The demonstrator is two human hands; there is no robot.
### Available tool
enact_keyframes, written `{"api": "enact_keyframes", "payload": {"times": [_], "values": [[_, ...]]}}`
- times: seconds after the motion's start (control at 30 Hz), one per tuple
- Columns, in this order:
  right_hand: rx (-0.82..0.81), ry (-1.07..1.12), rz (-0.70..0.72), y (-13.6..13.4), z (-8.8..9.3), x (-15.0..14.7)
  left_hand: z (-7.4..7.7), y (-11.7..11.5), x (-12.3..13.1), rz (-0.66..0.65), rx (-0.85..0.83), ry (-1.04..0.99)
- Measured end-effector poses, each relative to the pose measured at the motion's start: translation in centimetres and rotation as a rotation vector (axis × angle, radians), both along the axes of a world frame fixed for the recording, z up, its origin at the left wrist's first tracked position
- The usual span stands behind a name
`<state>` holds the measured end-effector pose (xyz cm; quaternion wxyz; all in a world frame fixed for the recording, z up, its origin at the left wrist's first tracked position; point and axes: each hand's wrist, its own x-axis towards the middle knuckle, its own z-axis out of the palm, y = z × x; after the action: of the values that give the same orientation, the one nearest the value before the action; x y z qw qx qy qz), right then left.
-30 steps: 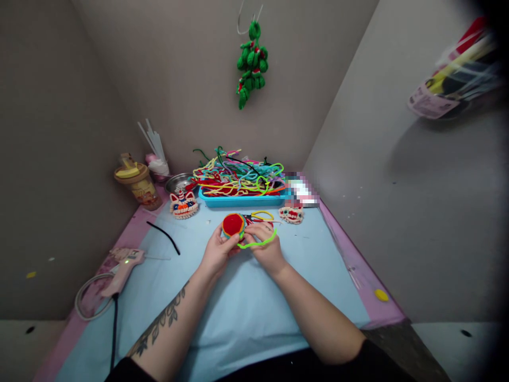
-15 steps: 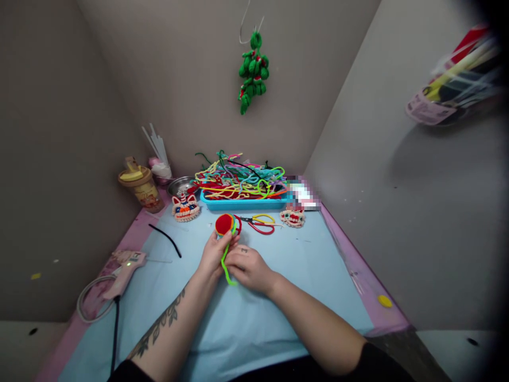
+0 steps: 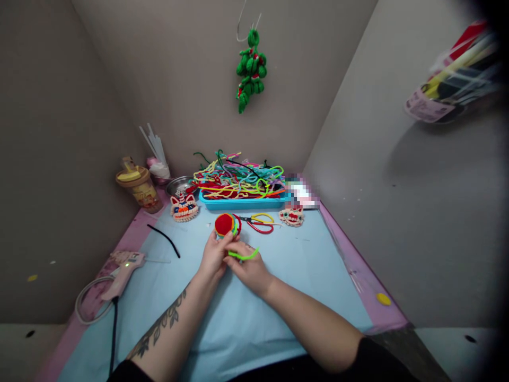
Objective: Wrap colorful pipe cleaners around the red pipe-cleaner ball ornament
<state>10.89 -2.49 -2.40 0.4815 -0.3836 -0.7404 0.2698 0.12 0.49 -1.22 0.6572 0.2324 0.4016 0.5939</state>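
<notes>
My left hand (image 3: pixel 214 252) is closed on a round piece of coiled pipe cleaners (image 3: pixel 225 225), red in the middle with orange, teal and green edging. A loose bright green pipe cleaner (image 3: pixel 248 257) runs from near the piece across my right hand (image 3: pixel 247 265). The right fingers are closed around that green strand, close to my left palm; their tips are partly hidden. Scissors (image 3: pixel 260 223) with yellow and red handles lie just beyond the round piece. Two lion-like faces flank it, an orange-mouthed face (image 3: pixel 184 208) on the left and a red-mouthed face (image 3: pixel 291 216) on the right.
A blue tray (image 3: pixel 246 203) heaped with pipe cleaners stands at the back, beside a metal bowl (image 3: pixel 181 185) and a cup (image 3: pixel 141 191). A corded glue gun (image 3: pixel 125 273) and a black pipe cleaner (image 3: pixel 165 240) lie left. A green ornament (image 3: pixel 251 71) hangs on the wall.
The green pipe cleaner's loose end, which hung down toward me, now points right across my right hand. My right hand has turned and shifted slightly; the left keeps its hold.
</notes>
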Motion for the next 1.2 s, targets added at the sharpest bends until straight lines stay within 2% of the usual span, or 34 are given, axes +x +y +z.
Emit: {"api": "enact_keyframes", "payload": {"times": [0.13, 0.3, 0.37, 0.43, 0.53, 0.7, 0.77, 0.87, 1.03, 1.2], "values": [[0.178, -0.026, 0.108, 0.2, 0.0, 0.0, -0.2, 0.4, -0.2, 0.015, -0.075, -0.038], [0.236, -0.127, 0.333, 0.0, 0.0, -0.1, 0.1, 0.9, -1.1, 0.056, -0.19, -0.124], [0.239, -0.181, 0.426, -0.2, 0.2, -0.1, 0.3, 1.0, -1.3, 0.052, -0.194, -0.136], [0.223, -0.197, 0.46, -0.2, 0.4, 0.0, 0.3, 1.0, -1.5, 0.043, -0.186, -0.127], [0.145, -0.151, 0.367, 0.0, 0.6, 0.5, 0.2, 0.9, -1.5, 0.018, -0.133, -0.086], [0.039, 0.05, -0.15, 1.0, 1.1, 2.0, 0.6, 0.1, -0.9, -0.102, 0.047, 0.01], [0.039, 0.069, -0.246, 1.4, 1.2, 2.4, 0.9, -0.3, -0.5, -0.137, 0.065, 0.051], [0.011, 0.076, -0.271, 1.8, 1.1, 2.5, 1.4, -0.7, -0.2, -0.155, 0.085, 0.074], [-0.134, 0.156, -0.325, 2.1, 0.7, 2.4, 1.7, -0.8, -0.1, -0.169, 0.126, 0.068], [-0.279, 0.227, -0.257, 2.7, 0.3, 2.6, 1.1, -0.6, -0.2, -0.173, 0.128, 0.118]]}}
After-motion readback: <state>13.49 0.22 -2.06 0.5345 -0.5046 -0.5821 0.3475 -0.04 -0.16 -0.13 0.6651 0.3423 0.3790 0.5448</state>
